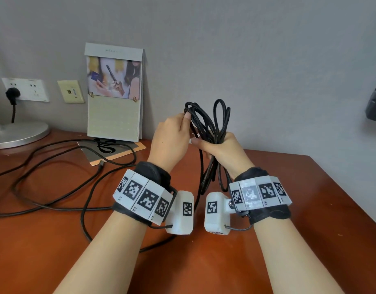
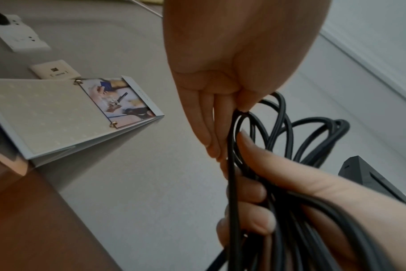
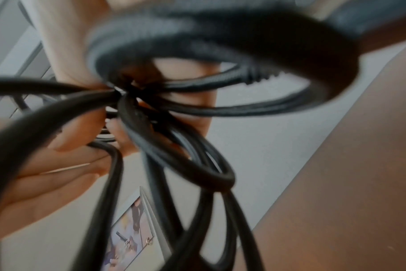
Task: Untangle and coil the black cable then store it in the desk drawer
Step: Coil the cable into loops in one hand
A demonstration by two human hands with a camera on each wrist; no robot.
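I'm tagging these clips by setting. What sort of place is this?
Probably a hotel room or small office desk: a reddish wooden desk against a grey wall, wall sockets, a standing flip calendar and a metal lamp base.

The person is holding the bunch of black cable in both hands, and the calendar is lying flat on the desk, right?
Not quite. The calendar is standing upright against the wall, not lying flat; the head view shows it. The rest is right: the right hand grips the bunch of black cable and the left hand pinches one loop.
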